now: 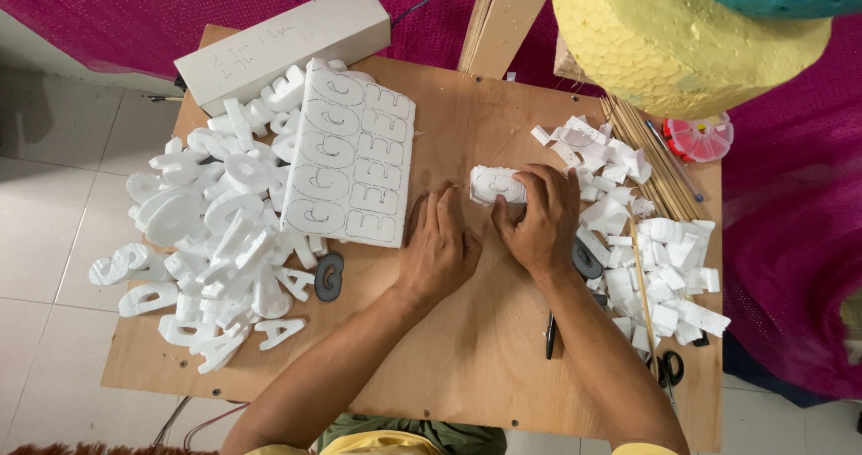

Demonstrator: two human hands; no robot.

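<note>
My right hand (539, 222) grips a small white foam block (494, 184) with a letter outline drawn on it, held on the plywood board (467, 329). Resting flat on the board just left of the block is my left hand (440, 249), fingers spread, holding nothing. A white foam sheet (352, 154) marked with rows of letter outlines lies to the left of both hands. A grey letter template (329, 276) lies below that sheet.
A heap of cut white foam letters (211, 231) covers the left of the board. Foam offcuts (646, 258), thin wooden sticks (642, 136), scissors (669, 367) and a pen (549, 334) lie at right. A long white foam bar (283, 42) sits at the back. A yellow foam form (664, 33) hangs overhead.
</note>
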